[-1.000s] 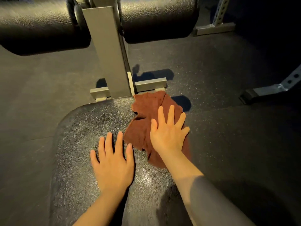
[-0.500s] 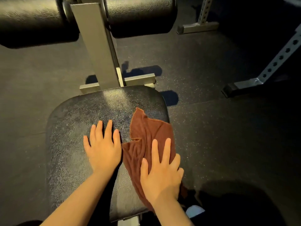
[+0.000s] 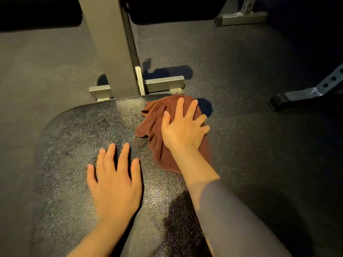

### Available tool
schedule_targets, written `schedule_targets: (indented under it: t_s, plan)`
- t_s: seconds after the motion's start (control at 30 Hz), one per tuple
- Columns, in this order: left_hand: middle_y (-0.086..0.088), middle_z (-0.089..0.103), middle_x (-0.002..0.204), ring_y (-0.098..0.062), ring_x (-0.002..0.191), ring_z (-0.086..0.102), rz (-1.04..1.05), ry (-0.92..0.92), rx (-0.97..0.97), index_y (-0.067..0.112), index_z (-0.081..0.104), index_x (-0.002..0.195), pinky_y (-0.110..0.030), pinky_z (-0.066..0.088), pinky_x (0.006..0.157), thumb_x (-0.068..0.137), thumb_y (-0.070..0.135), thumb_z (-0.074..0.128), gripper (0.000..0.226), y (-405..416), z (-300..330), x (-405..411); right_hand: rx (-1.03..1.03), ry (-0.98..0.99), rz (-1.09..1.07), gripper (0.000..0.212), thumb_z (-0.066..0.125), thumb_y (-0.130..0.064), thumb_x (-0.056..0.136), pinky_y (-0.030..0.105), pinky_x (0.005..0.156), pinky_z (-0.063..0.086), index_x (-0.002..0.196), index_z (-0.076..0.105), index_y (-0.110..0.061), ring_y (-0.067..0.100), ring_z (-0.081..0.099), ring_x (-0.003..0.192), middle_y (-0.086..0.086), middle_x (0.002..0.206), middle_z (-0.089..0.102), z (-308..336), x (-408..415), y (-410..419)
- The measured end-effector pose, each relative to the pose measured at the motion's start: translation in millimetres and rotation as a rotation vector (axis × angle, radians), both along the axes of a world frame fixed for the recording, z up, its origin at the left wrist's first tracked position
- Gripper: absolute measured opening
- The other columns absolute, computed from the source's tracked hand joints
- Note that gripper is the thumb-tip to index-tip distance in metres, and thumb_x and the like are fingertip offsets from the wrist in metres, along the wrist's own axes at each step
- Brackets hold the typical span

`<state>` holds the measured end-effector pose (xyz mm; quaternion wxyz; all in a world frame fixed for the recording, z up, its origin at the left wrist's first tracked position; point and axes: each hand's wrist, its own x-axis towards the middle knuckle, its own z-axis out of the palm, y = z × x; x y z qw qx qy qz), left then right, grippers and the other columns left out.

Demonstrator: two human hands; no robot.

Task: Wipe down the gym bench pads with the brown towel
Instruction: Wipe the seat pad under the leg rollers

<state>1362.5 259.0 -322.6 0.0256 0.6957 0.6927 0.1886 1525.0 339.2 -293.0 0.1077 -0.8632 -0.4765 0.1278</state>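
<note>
A black textured bench pad (image 3: 74,145) fills the lower middle of the head view. The brown towel (image 3: 154,125) lies crumpled at the pad's far right corner. My right hand (image 3: 182,128) presses flat on the towel with fingers spread and straight. My left hand (image 3: 115,184) rests flat on the bare pad, left of the towel and nearer to me, fingers straight. Part of the towel is hidden under my right hand and forearm.
A grey metal upright (image 3: 111,47) and its foot bar (image 3: 164,83) stand just beyond the pad. Two black roller pads (image 3: 37,13) hang at the top edge. A perforated rack leg (image 3: 300,94) lies on the dark rubber floor at right.
My right hand has pushed the towel from the pad's near right edge out to its far right corner. The left hand stays flat on the pad.
</note>
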Motion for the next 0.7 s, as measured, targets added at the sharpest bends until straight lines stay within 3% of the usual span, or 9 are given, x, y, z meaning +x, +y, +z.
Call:
schedule_targets:
  t_s: [0.23, 0.47, 0.57, 0.63, 0.7]
  plan:
    - [-0.011, 0.045, 0.152, -0.03, 0.145, 0.032, 0.004, 0.015, 0.029, 0.025, 0.052, 0.144, -0.055, 0.018, 0.116, 0.098, 0.049, 0.024, 0.059, 2.5, -1.6, 0.3, 0.016, -0.04, 0.071, 0.063, 0.015, -0.055, 0.103, 0.07, 0.113, 0.01, 0.157, -0.004, -0.032, 0.042, -0.013, 0.149, 0.0, 0.163, -0.022, -6.2, -8.9, -33.0]
    - [-0.009, 0.044, 0.152, -0.027, 0.146, 0.03, 0.008, -0.08, 0.01, 0.025, 0.054, 0.142, -0.05, 0.012, 0.118, 0.098, 0.043, 0.03, 0.054, 3.9, 0.9, -1.9, -0.001, -0.037, 0.157, 0.063, 0.018, -0.057, 0.101, 0.065, 0.115, 0.013, 0.157, -0.003, -0.036, 0.039, -0.013, 0.149, 0.0, 0.165, -0.016, -11.2, -24.6, -128.8]
    - [-0.009, 0.047, 0.15, -0.026, 0.145, 0.033, -0.011, -0.169, 0.004, 0.021, 0.057, 0.139, -0.049, 0.012, 0.119, 0.097, 0.039, 0.037, 0.05, 5.0, 5.5, -2.5, -0.008, -0.046, 0.102, 0.063, 0.019, -0.057, 0.1, 0.06, 0.105, 0.032, 0.158, 0.009, -0.034, 0.047, 0.014, 0.144, 0.009, 0.166, -0.003, -16.2, -38.6, -166.7]
    - [-0.01, 0.048, 0.149, -0.028, 0.142, 0.037, -0.081, -0.246, -0.018, 0.018, 0.058, 0.139, -0.049, 0.016, 0.119, 0.094, 0.04, 0.037, 0.054, -5.3, 11.7, -10.3, 0.009, -0.075, 0.061, 0.066, 0.02, -0.057, 0.096, 0.055, 0.087, 0.046, 0.155, 0.028, -0.029, 0.048, 0.042, 0.125, 0.016, 0.162, 0.019, -17.6, -48.7, -194.3]
    - [-0.013, 0.047, 0.149, -0.033, 0.139, 0.04, -0.188, -0.214, 0.01, 0.017, 0.057, 0.139, -0.052, 0.024, 0.116, 0.094, 0.041, 0.041, 0.054, -32.4, 13.0, -29.4, 0.022, -0.096, 0.065, 0.065, 0.026, -0.054, 0.094, 0.052, 0.075, 0.051, 0.15, 0.041, -0.025, 0.047, 0.052, 0.112, 0.019, 0.156, 0.033, -22.4, -55.7, -222.5]
